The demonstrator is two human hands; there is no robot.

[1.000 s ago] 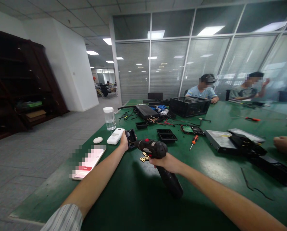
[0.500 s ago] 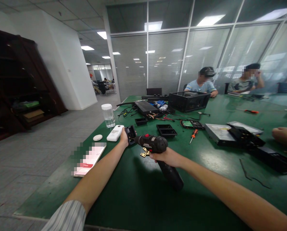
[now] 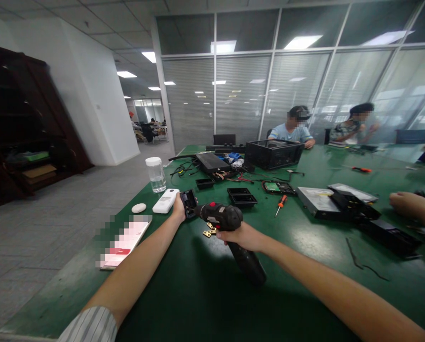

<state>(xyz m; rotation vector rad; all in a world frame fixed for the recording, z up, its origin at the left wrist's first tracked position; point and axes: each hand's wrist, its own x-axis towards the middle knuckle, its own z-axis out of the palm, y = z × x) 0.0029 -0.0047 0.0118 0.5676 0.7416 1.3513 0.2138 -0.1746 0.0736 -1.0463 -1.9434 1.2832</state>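
Two bare hands work over the green table (image 3: 198,304), each wrapped around something. The right hand (image 3: 239,235) is closed round the grip of a drill (image 3: 222,216), whose handle slants down below the fist and whose nose points toward the left hand (image 3: 178,209). That left hand, farther forward, grips a black part (image 3: 189,204) by its near side, the open face turned toward the drill. The drill's tip is right at the part, though I cannot tell whether they touch; the left fingertips are hidden behind it.

Just left of the right hand, under the drill, lie some brass pieces (image 3: 208,233). Beside the left hand on its outer side sit a white case (image 3: 165,202) and, farther out, a white disc (image 3: 138,208); a jar (image 3: 155,176) stands beyond them. A black tray (image 3: 242,197) lies ahead of the right hand, with a screwdriver (image 3: 281,203) to its right. Well to the right of both hands, a co-worker's hand (image 3: 408,203) is near the table edge of view, past a metal drive (image 3: 317,202)
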